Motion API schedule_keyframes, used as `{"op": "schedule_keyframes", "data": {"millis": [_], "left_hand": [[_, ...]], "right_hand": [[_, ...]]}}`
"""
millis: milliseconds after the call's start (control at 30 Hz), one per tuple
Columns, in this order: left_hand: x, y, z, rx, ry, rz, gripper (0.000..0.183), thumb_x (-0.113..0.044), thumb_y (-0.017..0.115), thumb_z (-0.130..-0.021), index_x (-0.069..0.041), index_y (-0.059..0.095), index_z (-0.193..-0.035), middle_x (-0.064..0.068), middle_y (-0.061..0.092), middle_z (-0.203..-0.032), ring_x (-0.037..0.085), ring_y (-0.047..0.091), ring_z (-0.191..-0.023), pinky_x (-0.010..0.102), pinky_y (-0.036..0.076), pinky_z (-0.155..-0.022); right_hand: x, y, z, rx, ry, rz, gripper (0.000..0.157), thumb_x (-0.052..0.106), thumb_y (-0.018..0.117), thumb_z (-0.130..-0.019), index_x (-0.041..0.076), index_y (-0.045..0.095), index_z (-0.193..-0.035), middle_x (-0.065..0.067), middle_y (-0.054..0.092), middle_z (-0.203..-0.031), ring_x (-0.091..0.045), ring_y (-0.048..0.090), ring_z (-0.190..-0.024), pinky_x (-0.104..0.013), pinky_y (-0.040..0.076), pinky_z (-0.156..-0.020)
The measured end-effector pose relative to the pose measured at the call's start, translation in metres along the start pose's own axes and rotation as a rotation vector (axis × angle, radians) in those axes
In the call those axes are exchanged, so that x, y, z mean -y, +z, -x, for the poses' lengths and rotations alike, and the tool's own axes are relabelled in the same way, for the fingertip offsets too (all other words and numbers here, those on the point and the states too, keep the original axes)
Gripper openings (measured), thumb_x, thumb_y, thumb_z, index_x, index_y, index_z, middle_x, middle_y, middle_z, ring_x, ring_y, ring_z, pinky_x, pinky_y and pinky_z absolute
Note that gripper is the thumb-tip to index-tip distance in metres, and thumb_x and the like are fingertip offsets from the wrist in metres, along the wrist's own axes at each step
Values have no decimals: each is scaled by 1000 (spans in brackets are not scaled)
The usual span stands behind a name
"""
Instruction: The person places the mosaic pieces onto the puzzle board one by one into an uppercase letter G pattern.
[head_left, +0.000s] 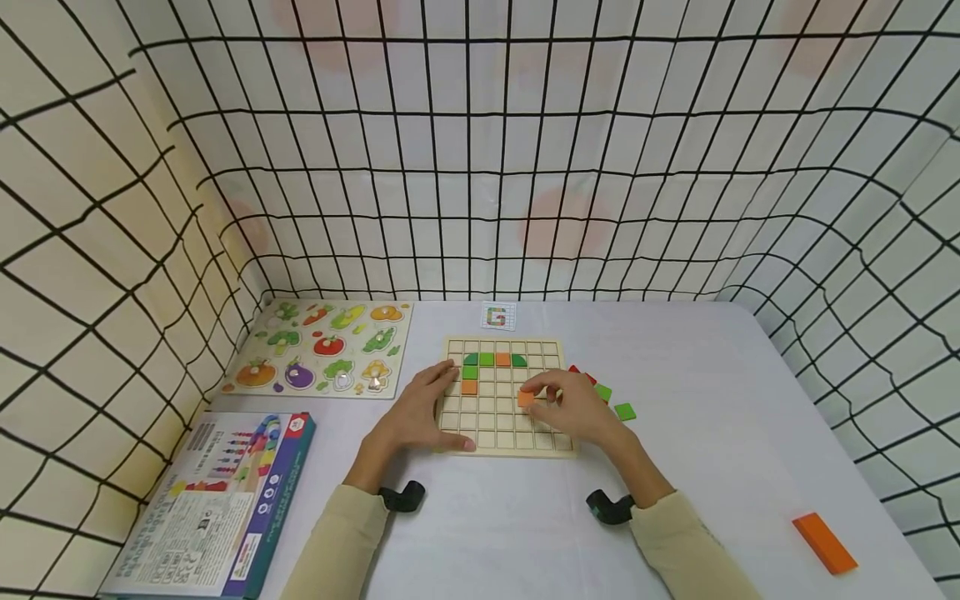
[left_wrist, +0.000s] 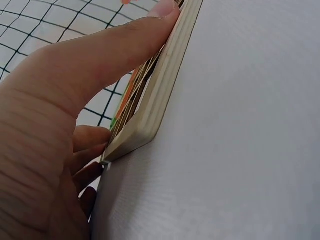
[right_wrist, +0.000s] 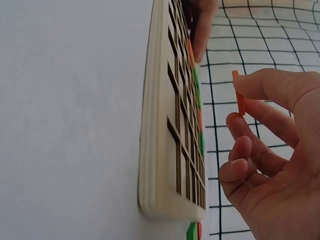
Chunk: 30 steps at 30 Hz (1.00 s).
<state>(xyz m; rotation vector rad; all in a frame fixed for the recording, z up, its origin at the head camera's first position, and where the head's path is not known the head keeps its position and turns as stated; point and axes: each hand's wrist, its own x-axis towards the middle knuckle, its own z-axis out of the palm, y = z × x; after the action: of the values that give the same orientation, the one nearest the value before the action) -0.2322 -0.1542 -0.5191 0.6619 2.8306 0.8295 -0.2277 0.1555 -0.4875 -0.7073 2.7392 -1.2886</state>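
In the head view a wooden grid board (head_left: 495, 425) lies on the table. Green and orange tiles (head_left: 487, 359) form a row near its far side, and two more run down from the row's left end. My left hand (head_left: 416, 408) spans the board's near left corner, its thumb (left_wrist: 125, 42) pressing the front rim and its other fingers along the left edge. Between thumb and fingertips, my right hand (head_left: 573, 404) pinches an orange square tile (right_wrist: 239, 95). This tile is above the board's right half, and the right wrist view shows it edge-on.
Loose green (head_left: 625, 412) and red tiles lie right of the board, partly behind my right hand. A pattern card (head_left: 498, 316) sits beyond it. Leftward are a vegetable puzzle (head_left: 315, 348) and a printed box (head_left: 217, 500). An orange block (head_left: 825, 543) lies near right. Black netting surrounds the table.
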Motion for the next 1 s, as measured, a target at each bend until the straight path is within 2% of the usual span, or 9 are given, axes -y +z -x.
{"op": "schedule_keyframes", "data": {"millis": [167, 533, 833, 1000], "left_hand": [[-1, -1, 1, 5, -20, 5, 131, -70, 86, -62, -15, 27, -165, 1, 20, -173, 27, 18, -160, 54, 27, -127], [0, 1, 0, 3, -26, -8, 131, -72, 86, -61, -15, 29, -164, -3, 21, -173, 23, 18, -161, 52, 25, -128], [-2, -1, -1, -4, -8, -4, 129, -68, 87, -62, -12, 31, -163, 2, 24, -172, 27, 20, -160, 54, 25, -127], [-4, -1, -1, -6, -3, -14, 129, -68, 87, -62, -11, 31, -163, 3, 24, -172, 27, 21, -160, 54, 25, -127]], "right_hand": [[9, 17, -12, 24, 16, -24, 25, 22, 80, -89, 13, 77, -113, 1, 74, -102, -15, 55, -78, -22, 44, -60], [22, 48, -30, 38, 19, 4, 21, 23, 80, -89, 16, 78, -109, 5, 71, -98, -15, 55, -80, -26, 49, -69], [32, 63, -36, 49, 57, 42, 28, 21, 79, -90, 11, 78, -116, 1, 73, -105, -15, 57, -85, -27, 51, -76], [36, 68, -38, 48, 104, 57, 30, 24, 79, -90, 12, 78, -118, 3, 72, -105, -13, 58, -89, -29, 53, -80]]}}
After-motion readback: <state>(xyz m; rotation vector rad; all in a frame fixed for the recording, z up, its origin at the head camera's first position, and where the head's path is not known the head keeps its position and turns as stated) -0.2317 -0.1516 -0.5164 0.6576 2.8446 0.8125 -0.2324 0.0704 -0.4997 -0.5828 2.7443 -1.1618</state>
